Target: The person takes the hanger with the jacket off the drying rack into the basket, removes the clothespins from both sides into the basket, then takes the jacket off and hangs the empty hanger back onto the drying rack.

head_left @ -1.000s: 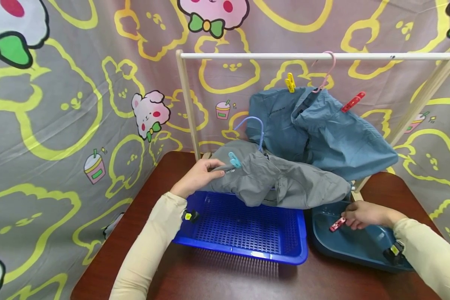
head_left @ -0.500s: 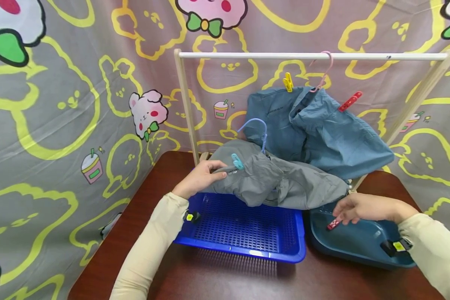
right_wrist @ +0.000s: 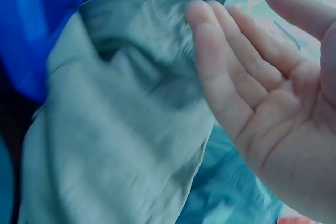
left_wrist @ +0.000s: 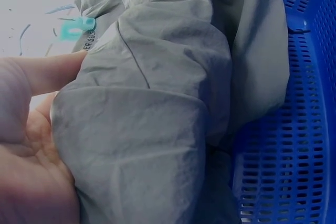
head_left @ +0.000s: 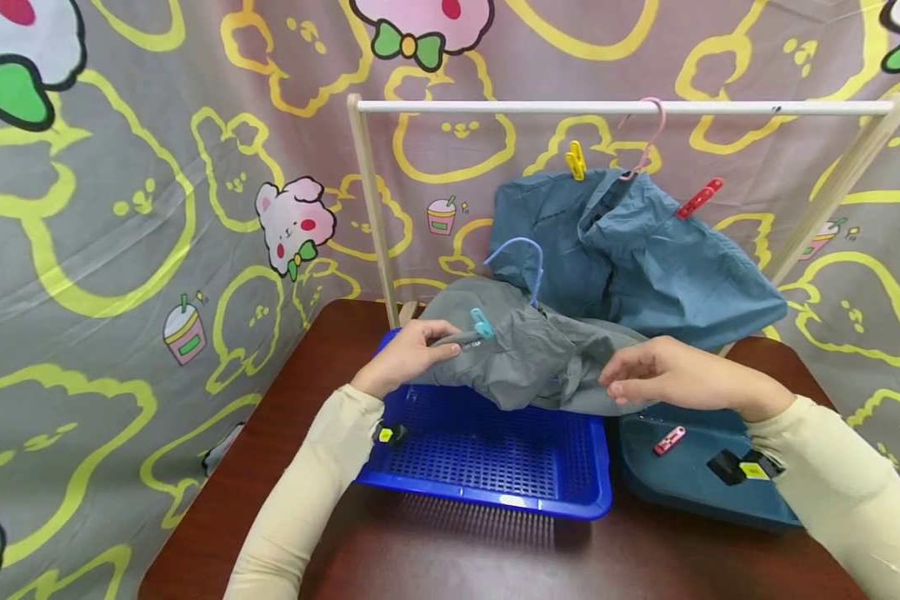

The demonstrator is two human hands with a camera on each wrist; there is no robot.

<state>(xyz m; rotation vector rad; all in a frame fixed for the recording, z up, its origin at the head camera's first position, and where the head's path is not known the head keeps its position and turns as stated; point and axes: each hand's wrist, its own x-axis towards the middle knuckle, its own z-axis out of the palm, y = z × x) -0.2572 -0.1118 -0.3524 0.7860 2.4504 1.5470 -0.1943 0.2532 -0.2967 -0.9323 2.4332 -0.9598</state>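
Note:
My left hand (head_left: 412,354) pinches the edge of a grey garment (head_left: 480,367) with lettering, above a blue mesh basket. In the left wrist view its folds (left_wrist: 136,129) lie against the palm. A light blue clothespin (head_left: 482,322) is clipped to the garment just beyond my fingertips. From the garment's middle rises a blue hanger hook (head_left: 537,275). My right hand (head_left: 675,375) is over the garment's right part, fingers loosely extended, holding nothing. In the right wrist view the fingertips (right_wrist: 199,11) are right at the grey cloth. A pink-red clothespin (head_left: 670,440) lies in the dark teal basin (head_left: 708,475).
A rack with a white rail (head_left: 495,107) stands behind. On it, a pink hanger (head_left: 654,137) holds a blue garment (head_left: 675,258) with a yellow clothespin (head_left: 576,161) and a red clothespin (head_left: 699,198). The blue basket (head_left: 487,493) sits on the brown table (head_left: 420,550).
My right hand has left the pink-red clothespin in the basin and moved up and left to the grey garment. The blue hanger hook has shifted slightly right; my left hand keeps its hold.

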